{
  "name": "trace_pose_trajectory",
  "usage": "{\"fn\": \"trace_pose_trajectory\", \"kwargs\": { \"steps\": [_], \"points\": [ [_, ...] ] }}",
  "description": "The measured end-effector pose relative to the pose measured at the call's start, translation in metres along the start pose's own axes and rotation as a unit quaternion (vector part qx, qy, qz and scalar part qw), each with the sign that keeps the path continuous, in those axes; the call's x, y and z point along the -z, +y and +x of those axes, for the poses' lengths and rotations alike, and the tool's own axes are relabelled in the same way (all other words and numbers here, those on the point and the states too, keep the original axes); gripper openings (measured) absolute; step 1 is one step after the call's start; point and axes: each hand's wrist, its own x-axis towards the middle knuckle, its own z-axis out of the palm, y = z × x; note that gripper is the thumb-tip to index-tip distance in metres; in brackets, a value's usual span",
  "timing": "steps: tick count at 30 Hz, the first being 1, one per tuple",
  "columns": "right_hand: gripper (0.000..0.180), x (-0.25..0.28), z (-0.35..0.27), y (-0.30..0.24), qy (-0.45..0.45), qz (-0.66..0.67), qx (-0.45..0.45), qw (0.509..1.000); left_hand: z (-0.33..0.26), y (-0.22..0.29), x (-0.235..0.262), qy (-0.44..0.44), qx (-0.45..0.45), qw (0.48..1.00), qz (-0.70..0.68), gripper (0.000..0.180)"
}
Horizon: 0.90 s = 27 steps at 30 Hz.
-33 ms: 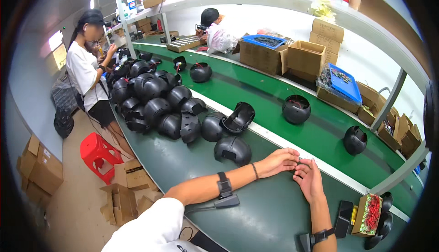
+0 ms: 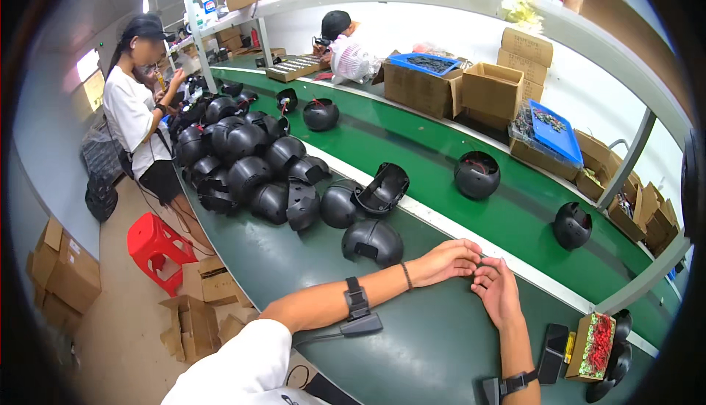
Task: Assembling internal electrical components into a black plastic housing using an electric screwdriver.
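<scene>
Over the dark green bench, my left hand and my right hand meet at the fingertips. Both are closed in a pinch, and a small dark bit shows between them, too small to name. Left of my hands a black plastic dome shell rests on the bench. Beyond it lie an open half shell and a large heap of similar black shells.
A green conveyor belt carries several spaced shells. At lower right are a phone and a box of small red parts. Cartons line the far side under a white shelf. A co-worker stands at left near a red stool.
</scene>
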Motion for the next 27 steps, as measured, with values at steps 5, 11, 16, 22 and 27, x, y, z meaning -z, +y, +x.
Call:
{"fn": "trace_pose_trajectory", "kwargs": {
  "steps": [5,11,16,22,27],
  "points": [
    [0.021,-0.002,-0.001,0.003,-0.038,-0.087,0.029,0.995,-0.004,0.007,-0.003,-0.048,0.017,0.999,0.015,0.020],
    [0.017,-0.004,0.000,0.005,-0.038,-0.111,0.029,0.993,-0.001,0.001,0.002,-0.070,0.010,0.997,0.021,0.020],
    [0.014,-0.006,-0.001,0.006,-0.025,-0.110,0.032,0.993,-0.002,-0.001,0.001,-0.066,0.012,0.997,0.039,0.021],
    [0.014,-0.005,-0.001,0.009,-0.024,-0.111,0.039,0.993,-0.001,-0.002,0.000,-0.067,-0.001,0.997,0.040,0.022],
    [0.013,-0.004,-0.002,0.009,-0.018,-0.110,0.040,0.993,-0.001,-0.004,-0.002,-0.060,-0.001,0.997,0.042,0.021]
  ]
}}
